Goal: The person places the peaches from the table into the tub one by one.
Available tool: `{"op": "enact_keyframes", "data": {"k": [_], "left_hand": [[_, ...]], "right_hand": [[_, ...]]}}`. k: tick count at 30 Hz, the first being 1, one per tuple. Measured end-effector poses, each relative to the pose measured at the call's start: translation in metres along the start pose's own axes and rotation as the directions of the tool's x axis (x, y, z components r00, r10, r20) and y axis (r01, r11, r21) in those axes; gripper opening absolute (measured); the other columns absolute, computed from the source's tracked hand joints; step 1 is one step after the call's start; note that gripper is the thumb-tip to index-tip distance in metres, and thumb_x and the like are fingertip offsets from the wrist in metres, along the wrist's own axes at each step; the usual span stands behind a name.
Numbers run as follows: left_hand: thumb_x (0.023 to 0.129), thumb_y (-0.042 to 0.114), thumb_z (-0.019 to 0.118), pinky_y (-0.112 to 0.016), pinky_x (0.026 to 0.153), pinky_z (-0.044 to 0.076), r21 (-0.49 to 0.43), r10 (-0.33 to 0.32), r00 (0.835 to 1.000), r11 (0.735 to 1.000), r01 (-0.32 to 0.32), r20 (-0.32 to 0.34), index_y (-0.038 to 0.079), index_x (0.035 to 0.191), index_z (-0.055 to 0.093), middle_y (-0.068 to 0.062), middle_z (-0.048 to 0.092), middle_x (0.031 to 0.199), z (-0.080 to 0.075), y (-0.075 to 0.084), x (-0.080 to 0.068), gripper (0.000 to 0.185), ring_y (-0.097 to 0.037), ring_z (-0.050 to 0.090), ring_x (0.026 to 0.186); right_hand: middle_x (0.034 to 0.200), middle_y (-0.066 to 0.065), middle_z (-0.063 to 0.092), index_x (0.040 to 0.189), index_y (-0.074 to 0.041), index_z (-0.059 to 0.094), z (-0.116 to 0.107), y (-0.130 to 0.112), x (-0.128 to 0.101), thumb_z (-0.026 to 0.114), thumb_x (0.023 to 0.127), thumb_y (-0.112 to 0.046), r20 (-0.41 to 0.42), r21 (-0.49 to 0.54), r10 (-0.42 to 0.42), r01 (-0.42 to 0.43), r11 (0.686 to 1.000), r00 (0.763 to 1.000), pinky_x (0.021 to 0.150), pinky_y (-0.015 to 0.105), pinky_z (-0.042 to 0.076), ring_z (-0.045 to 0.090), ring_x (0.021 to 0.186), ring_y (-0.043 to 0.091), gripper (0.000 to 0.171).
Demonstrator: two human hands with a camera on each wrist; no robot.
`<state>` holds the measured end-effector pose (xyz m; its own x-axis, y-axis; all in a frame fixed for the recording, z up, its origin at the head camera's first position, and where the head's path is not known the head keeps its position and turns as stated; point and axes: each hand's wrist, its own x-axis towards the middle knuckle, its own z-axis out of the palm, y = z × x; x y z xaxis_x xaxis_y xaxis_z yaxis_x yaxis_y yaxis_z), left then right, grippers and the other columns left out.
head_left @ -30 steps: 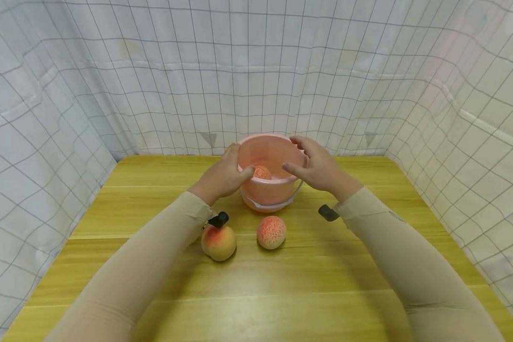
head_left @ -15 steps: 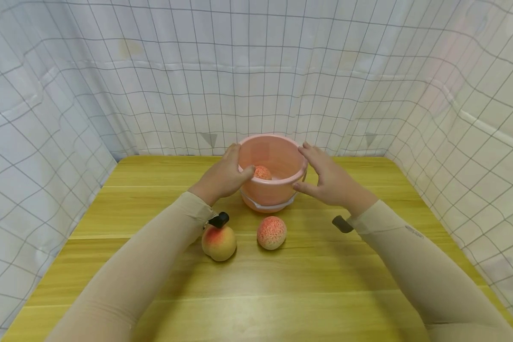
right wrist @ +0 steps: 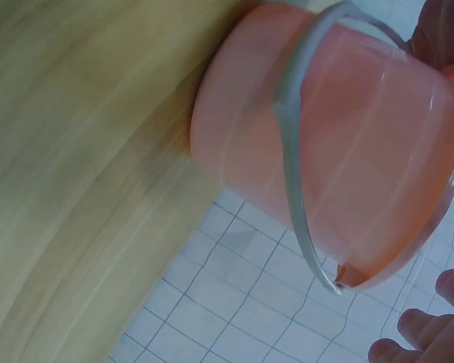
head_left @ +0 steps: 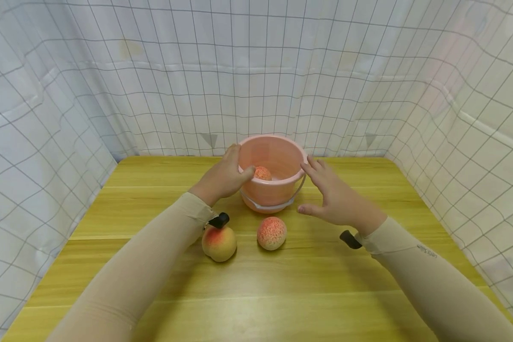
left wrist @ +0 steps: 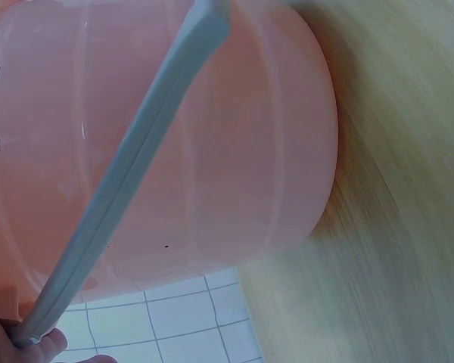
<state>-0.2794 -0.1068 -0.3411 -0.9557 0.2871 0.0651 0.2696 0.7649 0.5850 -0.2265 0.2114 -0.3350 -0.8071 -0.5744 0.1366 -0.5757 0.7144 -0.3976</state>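
A pink bucket (head_left: 271, 192) stands upright toward the back of the table, its pale handle (left wrist: 129, 170) hanging down the near side. My left hand (head_left: 224, 175) grips its left rim, thumb over the edge and fingers outside. Inside the bucket lies a speckled red peach (head_left: 262, 173), partly hidden by the near wall. To the right of the bucket my right hand (head_left: 342, 199) is held with fingers spread and nothing in it, fingertips close to the right rim. In the right wrist view its fingers (right wrist: 431, 333) appear at the lower right, apart from the bucket.
In front of the bucket a speckled peach (head_left: 271, 233) rests on the wooden table (head_left: 248, 294). A yellow peach with a red top (head_left: 219, 244) sits left of it, partly under the left wrist's black camera mount (head_left: 219, 220). A white grid-patterned curtain (head_left: 256, 85) surrounds the table.
My right hand has drawn back from over the bucket's right rim, moving right and toward me, its fingers spreading. The left hand, bucket and peaches have stayed in place.
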Motion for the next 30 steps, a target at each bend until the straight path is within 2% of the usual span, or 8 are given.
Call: {"op": "enact_keyframes", "data": {"k": [7,16,20,25,30], "left_hand": [[0.101,0.057,0.048,-0.056,0.128,0.028,-0.006,-0.013,1.0,1.0,0.013,0.004,0.008,0.17,0.006,-0.013,0.005,0.179,-0.001,0.002,-0.001,0.094,-0.038,0.025,0.16],[0.102,0.057,0.046,-0.056,0.129,0.028,0.005,-0.022,1.0,1.0,0.022,0.013,0.01,0.17,0.004,-0.011,0.002,0.179,-0.001,0.003,-0.001,0.093,-0.037,0.024,0.161],[0.102,0.057,0.046,-0.056,0.129,0.028,0.0,-0.024,1.0,1.0,0.024,0.017,0.01,0.171,0.004,-0.011,0.002,0.179,-0.001,0.003,-0.001,0.094,-0.037,0.024,0.161],[0.101,0.058,0.045,-0.055,0.128,0.029,0.006,-0.02,1.0,1.0,0.02,0.013,0.009,0.17,0.004,-0.011,0.003,0.179,-0.001,0.003,-0.001,0.094,-0.037,0.026,0.16],[0.101,0.057,0.046,-0.056,0.128,0.029,0.004,-0.023,1.0,1.0,0.023,0.013,0.009,0.17,0.004,-0.011,0.003,0.179,-0.002,0.003,-0.002,0.094,-0.037,0.026,0.16]], "right_hand": [[0.179,0.01,-0.001,0.171,-0.02,0.009,0.014,-0.01,-0.016,0.08,0.091,-0.053,0.015,-0.016,-0.026,0.026,1.0,1.0,0.127,0.069,0.016,-0.003,0.164,0.042,0.113],[0.178,0.013,0.003,0.169,-0.007,0.021,0.036,-0.018,-0.034,0.08,0.087,-0.058,0.019,-0.051,-0.124,0.125,0.991,0.992,0.127,0.069,0.019,0.006,0.162,0.049,0.113],[0.177,0.018,0.009,0.168,-0.004,0.023,0.047,-0.018,-0.039,0.081,0.087,-0.057,0.023,-0.056,-0.147,0.148,0.987,0.989,0.127,0.067,0.02,0.011,0.162,0.048,0.113],[0.176,0.021,0.012,0.167,-0.002,0.023,0.062,-0.016,-0.041,0.08,0.088,-0.058,0.036,-0.033,-0.171,0.172,0.984,0.985,0.125,0.065,0.027,0.018,0.162,0.043,0.112],[0.176,0.021,0.014,0.168,-0.005,0.022,0.072,-0.013,-0.041,0.076,0.089,-0.06,0.077,-0.006,-0.159,0.159,0.987,0.984,0.126,0.06,0.03,0.02,0.162,0.04,0.11]]}}
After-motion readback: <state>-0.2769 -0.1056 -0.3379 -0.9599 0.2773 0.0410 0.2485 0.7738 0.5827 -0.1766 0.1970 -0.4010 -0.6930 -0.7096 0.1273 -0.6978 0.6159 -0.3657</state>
